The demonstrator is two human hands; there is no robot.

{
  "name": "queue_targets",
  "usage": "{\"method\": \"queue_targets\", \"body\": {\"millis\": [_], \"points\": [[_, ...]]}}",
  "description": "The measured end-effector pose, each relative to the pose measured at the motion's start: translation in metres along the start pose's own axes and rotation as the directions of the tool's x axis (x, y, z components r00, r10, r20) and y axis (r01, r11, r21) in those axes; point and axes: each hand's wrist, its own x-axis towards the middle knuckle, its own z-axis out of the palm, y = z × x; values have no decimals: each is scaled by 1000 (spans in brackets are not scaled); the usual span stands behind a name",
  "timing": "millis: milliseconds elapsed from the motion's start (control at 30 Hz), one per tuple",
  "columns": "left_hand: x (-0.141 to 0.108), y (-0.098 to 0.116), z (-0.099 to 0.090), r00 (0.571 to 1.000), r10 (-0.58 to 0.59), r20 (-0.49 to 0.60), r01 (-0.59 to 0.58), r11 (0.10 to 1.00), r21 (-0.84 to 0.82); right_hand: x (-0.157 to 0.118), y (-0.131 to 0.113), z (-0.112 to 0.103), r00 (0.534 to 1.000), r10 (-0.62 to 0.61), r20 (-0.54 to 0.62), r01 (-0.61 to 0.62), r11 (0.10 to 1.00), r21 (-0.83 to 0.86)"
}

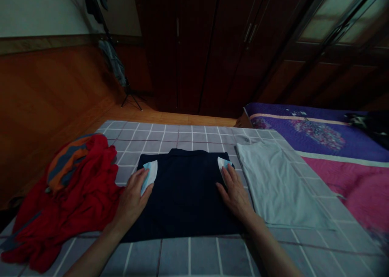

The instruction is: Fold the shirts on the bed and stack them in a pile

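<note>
A dark navy garment (185, 196) lies folded into a near rectangle in front of me, its collar-like edge at the far side. My left hand (133, 196) rests on its left edge, thumb and fingers spread around a light blue and white patch (150, 175). Opposite, my right hand (237, 194) lies on the right edge with fingers stretched out, touching a similar pale blue and white patch (223, 165). Whether these patches belong to the garment I cannot tell. Both palms face down.
Crumpled red clothing (82, 200) with an orange and grey striped part lies at left. A folded pale grey-green cloth (279, 187) lies at right. All rest on a grey checked bedspread (176, 256). Beyond are a dark wardrobe (200, 58), a coat stand (129, 92) and a purple-pink bed (358, 147).
</note>
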Motion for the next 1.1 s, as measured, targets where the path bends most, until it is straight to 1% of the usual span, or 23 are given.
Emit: {"method": "queue_targets", "body": {"millis": [100,133,200,267,333,400,433,500,567,600,700,800,833,900,967,1000,1033,1100], "points": [[5,-12,7,994,-95,-49,93,995,-44,0,3,0,994,-82,69,76,994,85],[6,-15,9,993,-107,-51,104,993,-57,0,4,0,990,-107,88,97,989,109],[8,-17,9,993,-111,-44,108,992,-72,0,6,0,989,-115,90,104,987,120],[9,-17,9,994,-106,-39,104,992,-72,1,8,0,991,-101,83,93,992,90],[9,-16,8,994,-98,-54,95,994,-57,1,9,-1,991,-94,100,91,995,25],[8,-15,7,996,-52,-77,52,999,-3,2,9,-2,989,-75,125,84,994,-69],[8,-16,7,998,-9,-68,12,999,37,2,8,-2,989,-60,136,77,990,-118],[6,-18,8,996,86,20,-88,990,115,1,7,-4,987,-35,155,66,978,-196],[5,-22,9,983,129,131,-150,974,172,0,6,-4,987,-24,156,62,969,-239],[4,-24,10,978,127,165,-159,967,199,-1,6,-3,989,-23,148,61,966,-253],[3,-28,13,971,96,219,-155,950,270,-2,8,0,991,-21,129,56,960,-273],[3,-28,16,960,83,267,-162,943,290,-1,9,1,991,-7,133,41,966,-254],[2,-27,15,963,74,261,-152,944,293,-1,9,-1,993,7,118,21,973,-231],[2,-25,11,973,62,220,-126,949,288,-1,9,-8,997,64,52,-55,985,-162],[0,-21,1,985,64,158,-104,962,253,-3,8,-20,986,168,-12,-169,983,-75],[0,-20,-7,989,71,129,-98,970,221,-5,8,-27,972,234,-17,-235,972,-31],[-1,-18,-15,992,73,102,-91,979,183,-7,7,-33,954,299,5,-299,954,7],[-3,-14,-32,997,60,57,-65,993,101,-13,7,-46,904,415,106,-421,906,41]]}}
